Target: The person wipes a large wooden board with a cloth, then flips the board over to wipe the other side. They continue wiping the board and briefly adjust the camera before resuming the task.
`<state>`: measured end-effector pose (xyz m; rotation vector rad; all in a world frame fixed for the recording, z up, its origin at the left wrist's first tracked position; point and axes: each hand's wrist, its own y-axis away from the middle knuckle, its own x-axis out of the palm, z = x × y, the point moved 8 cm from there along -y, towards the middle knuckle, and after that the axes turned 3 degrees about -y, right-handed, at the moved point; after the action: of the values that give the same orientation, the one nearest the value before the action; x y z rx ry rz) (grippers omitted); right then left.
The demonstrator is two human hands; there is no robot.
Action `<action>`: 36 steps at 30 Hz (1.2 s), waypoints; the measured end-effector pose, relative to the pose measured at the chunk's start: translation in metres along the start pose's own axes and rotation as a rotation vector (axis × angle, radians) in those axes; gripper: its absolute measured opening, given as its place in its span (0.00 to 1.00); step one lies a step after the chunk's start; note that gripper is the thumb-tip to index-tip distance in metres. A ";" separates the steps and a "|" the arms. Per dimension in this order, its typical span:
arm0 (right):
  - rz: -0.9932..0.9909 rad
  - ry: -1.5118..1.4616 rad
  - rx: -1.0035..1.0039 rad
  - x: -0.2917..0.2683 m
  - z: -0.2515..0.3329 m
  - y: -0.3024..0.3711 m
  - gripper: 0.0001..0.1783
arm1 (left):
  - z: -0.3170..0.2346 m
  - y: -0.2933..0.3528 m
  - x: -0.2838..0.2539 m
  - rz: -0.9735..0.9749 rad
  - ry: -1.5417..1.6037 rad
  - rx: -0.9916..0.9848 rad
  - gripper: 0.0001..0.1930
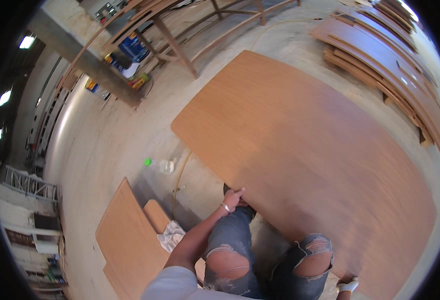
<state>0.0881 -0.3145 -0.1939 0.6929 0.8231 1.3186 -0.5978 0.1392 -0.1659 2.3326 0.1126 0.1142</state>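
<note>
A large brown wooden tabletop (300, 145) with rounded corners and bowed edges lies tilted in front of my knees. My left hand (234, 199), bare with a bracelet at the wrist, is closed on its near edge, the thumb side on top and the other fingers hidden beneath. Farther right along that edge, my right hand (349, 285) is partly covered in white, like a glove. It closes round the edge there, with most of its fingers out of sight.
Lighter wooden panels (130, 240) lie at my left with a crumpled white cloth (171, 236). A clear bottle with a green cap (166, 166) is on the floor by a yellowish hose (181, 175). Stacked boards (375, 55) stand far right; a wooden frame (172, 45) and a post (87, 60) stand far left.
</note>
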 end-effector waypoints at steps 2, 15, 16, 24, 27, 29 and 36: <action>0.030 0.018 -0.031 0.002 0.022 -0.013 0.12 | -0.007 -0.003 0.018 0.020 -0.024 0.017 0.21; 0.070 0.205 -0.051 0.015 0.039 -0.061 0.19 | 0.004 0.011 0.027 0.305 -0.068 -0.060 0.19; 0.119 0.294 -0.019 0.016 0.039 -0.064 0.19 | 0.006 0.014 0.025 0.325 -0.042 -0.048 0.19; 0.344 0.531 -0.450 0.097 0.093 -0.025 0.16 | 0.029 0.009 -0.009 0.277 -0.116 0.109 0.12; 0.250 1.287 -0.875 0.199 0.081 0.095 0.30 | 0.028 0.054 -0.103 -0.391 -0.486 0.527 0.10; 0.419 1.001 -1.004 0.263 0.101 0.186 0.37 | -0.005 0.096 -0.106 -0.557 -0.536 0.618 0.14; 1.419 1.141 -0.851 0.437 -0.111 0.464 0.30 | 0.041 0.283 -0.176 -0.927 -1.245 0.246 0.20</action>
<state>-0.2330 0.1784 0.0761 -0.4380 0.3923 3.2055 -0.7544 -0.1055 0.0019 1.9344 0.5545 -1.8021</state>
